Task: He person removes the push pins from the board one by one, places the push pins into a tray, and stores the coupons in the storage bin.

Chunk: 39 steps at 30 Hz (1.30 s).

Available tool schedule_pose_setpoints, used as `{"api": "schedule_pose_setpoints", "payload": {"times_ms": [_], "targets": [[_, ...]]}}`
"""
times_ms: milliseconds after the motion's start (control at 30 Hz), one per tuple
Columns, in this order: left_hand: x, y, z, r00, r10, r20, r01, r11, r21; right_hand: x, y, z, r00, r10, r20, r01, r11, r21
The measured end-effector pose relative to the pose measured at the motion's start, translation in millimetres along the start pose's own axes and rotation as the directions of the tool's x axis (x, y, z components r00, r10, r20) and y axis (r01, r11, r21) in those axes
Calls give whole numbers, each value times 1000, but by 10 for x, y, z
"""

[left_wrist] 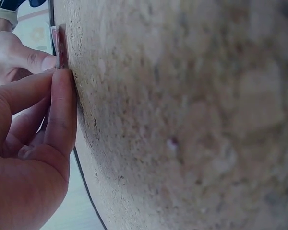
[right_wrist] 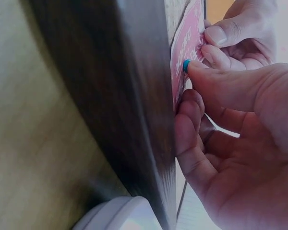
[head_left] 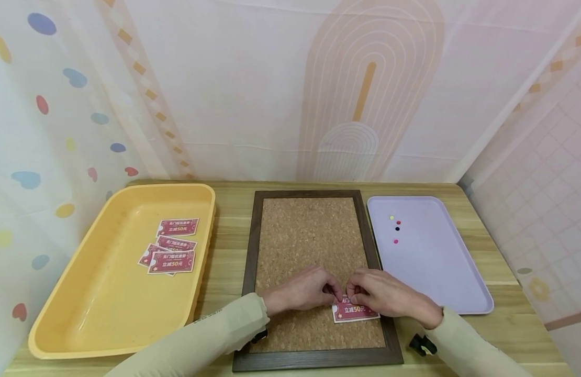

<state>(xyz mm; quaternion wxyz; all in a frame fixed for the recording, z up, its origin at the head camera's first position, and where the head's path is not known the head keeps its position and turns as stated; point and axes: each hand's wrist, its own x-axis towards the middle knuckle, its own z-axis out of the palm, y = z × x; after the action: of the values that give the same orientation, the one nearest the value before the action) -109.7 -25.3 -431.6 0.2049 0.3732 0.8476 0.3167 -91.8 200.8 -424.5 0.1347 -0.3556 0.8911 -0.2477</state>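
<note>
A red coupon (head_left: 355, 314) with white and yellow print lies at the lower right of the framed cork board (head_left: 311, 230). My left hand (head_left: 304, 289) pinches the coupon's upper left edge between thumb and forefinger. At its upper edge is my right hand (head_left: 391, 296), fingers curled close over the card. In the right wrist view the right thumb presses a small blue push pin (right_wrist: 186, 65) against the printed face, with the other fingers bent below it. The pin's point is hidden. The left wrist view shows both hands meeting at the coupon (left_wrist: 61, 48), close against the cork.
On the left stands a yellow tub (head_left: 130, 309), several more red coupons (head_left: 171, 263) overlapping inside it. A lilac tray (head_left: 432, 262) lies right of the board, with several small coloured pins (head_left: 397, 229) near its upper left. A patterned curtain (head_left: 243, 94) hangs behind the wooden table.
</note>
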Motion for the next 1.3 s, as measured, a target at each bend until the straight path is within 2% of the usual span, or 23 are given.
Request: {"api": "schedule_pose_setpoints", "payload": {"times_ms": [200,367,567,733,900,1067,1167,1300], "targets": [[-16,-4,-20,1000,-14,-12,14,1000,11,-6,-6,-60,999,-14,38,12,998,59],[-38,3,-62,999,-26,-23,25,999,-36,-27,3,-120,999,11,30,-15,988,152],[-83,9,-141,998,-25,-61,20,997,-79,-46,58,-171,998,8,-64,5,978,208],[-115,16,-211,995,-15,-95,4,993,-122,-56,89,-214,989,20,-149,17,970,241],[-149,33,-293,990,-26,-136,5,989,-148,-72,100,-255,975,42,-219,17,965,263],[-204,36,-386,984,-36,-176,6,986,-166,-85,93,-281,951,42,-307,41,964,261],[-243,34,-445,980,-48,-195,15,985,-172,-86,86,-298,940,66,-334,22,967,254],[-321,21,-544,969,-71,-235,42,991,-126,-86,65,-324,935,113,-335,-26,966,256]]}}
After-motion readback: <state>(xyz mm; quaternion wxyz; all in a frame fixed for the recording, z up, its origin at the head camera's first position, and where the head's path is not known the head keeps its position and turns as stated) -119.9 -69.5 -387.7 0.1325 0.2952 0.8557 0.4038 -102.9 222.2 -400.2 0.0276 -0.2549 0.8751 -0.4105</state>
